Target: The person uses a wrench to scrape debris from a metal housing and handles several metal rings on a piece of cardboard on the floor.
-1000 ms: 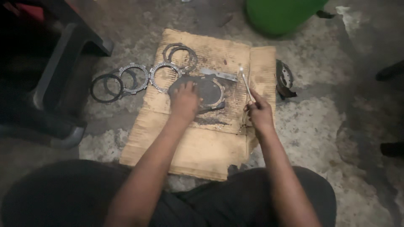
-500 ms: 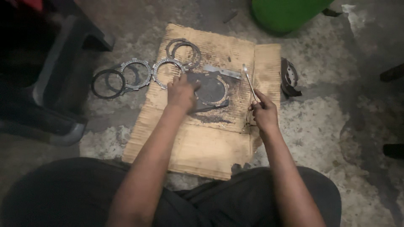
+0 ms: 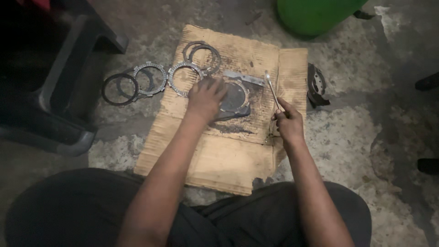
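Far left: dark plastic stool (image 3: 59, 91) on the concrete floor (image 3: 356, 137), well apart from the work. Next, a row of clutch-type rings: dark plain ring (image 3: 120, 88) on the floor, toothed ring (image 3: 150, 78) overlapping it, second toothed ring (image 3: 184, 77) half on the cardboard sheet (image 3: 219, 155), and two stacked plain rings (image 3: 202, 56) further back on the cardboard.

Left hand (image 3: 206, 97) lies palm-down on the left edge of the round grey metal plate (image 3: 234, 97), fingers spread wide and pressing, not wrapped around anything. The plate lies flat near the cardboard's middle, with dark grime (image 3: 233, 129) just in front of it. A grey flat metal piece (image 3: 243, 77) touches the plate's far edge.

Right hand (image 3: 289, 122) has its fingers closed on a thin metal tool (image 3: 272, 89), tip pointing away and resting beside the plate's right edge; cannot tell whether it is a scraper or a screwdriver.

Judgement: to do this well, keep the left palm firm so the plate does not slide on the cardboard, and hold the tool at a low angle, stroking away from the holding hand.

Right of the cardboard: a dark curved brake-shoe-like part (image 3: 316, 85) on the floor; a green container (image 3: 315, 13) behind. Nothing blocks the tool; the nearest toothed ring is close to the left hand.
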